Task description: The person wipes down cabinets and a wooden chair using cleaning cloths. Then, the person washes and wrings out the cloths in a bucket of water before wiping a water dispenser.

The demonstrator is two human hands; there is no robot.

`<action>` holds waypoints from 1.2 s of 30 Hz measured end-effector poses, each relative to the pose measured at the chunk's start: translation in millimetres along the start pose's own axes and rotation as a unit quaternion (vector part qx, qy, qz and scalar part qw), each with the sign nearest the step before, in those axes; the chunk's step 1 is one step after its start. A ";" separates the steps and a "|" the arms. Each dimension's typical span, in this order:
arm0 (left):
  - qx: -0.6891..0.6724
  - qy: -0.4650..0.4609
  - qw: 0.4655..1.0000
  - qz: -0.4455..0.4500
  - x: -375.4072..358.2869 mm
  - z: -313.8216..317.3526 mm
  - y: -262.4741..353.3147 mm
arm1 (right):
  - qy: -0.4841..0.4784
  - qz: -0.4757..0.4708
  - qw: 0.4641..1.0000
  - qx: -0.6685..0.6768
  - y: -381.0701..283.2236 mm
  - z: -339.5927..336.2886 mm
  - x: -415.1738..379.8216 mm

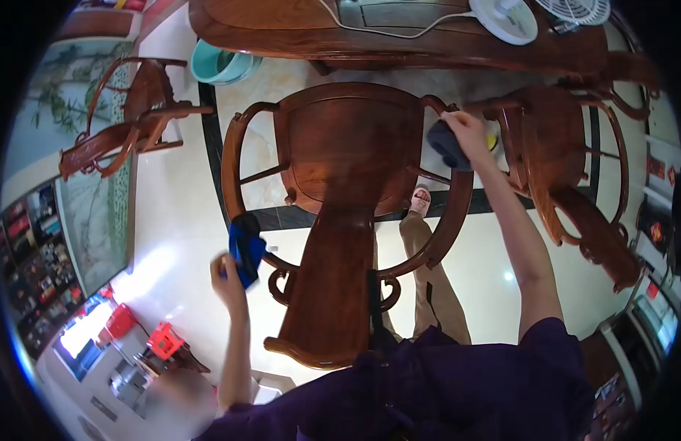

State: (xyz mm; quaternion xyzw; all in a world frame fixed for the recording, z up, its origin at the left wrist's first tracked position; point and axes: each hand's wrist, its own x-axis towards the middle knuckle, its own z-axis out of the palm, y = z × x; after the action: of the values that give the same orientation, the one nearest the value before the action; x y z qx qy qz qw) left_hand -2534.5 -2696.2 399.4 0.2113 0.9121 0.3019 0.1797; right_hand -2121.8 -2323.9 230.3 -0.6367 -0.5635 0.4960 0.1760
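Note:
A dark reddish wooden armchair (348, 147) stands in front of me, its back nearest my body and its curved arms to both sides. My left hand (229, 283) is closed at the edge of a blue and black cloth (246, 250), which lies against the chair's left arm. On the other side, my right hand (469, 136) is wrapped round a dark grey cloth (448, 145) at the front part of the right arm. The fingertips of that hand are partly hidden by the cloth.
A wooden table (429, 44) with a white fan (506, 22) and its cable is beyond the chair. A teal bucket (217, 65) stands at its left end. More wooden chairs stand left (138, 110) and right (550, 143). Red stools (164, 339) are at lower left.

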 end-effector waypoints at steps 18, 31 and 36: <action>0.210 0.161 0.958 0.107 -206.5 -9.9 36.4 | -0.047 -0.189 0.954 -0.230 161.8 255.3 -15.1; 0.122 0.316 0.906 0.252 -185.9 8.2 9.6 | 0.078 -0.307 0.846 -0.429 82.9 270.7 147.6; 0.146 0.216 0.950 0.172 -205.8 -17.8 4.8 | 0.155 -0.401 0.849 -0.309 12.6 408.5 192.0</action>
State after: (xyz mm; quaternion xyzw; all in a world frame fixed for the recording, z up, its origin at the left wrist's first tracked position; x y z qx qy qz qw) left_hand -2367.1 -2802.8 457.1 0.3187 0.9130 0.2299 -0.1093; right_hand -2478.5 -2293.2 -44.9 -0.4457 -0.8592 0.0780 0.2389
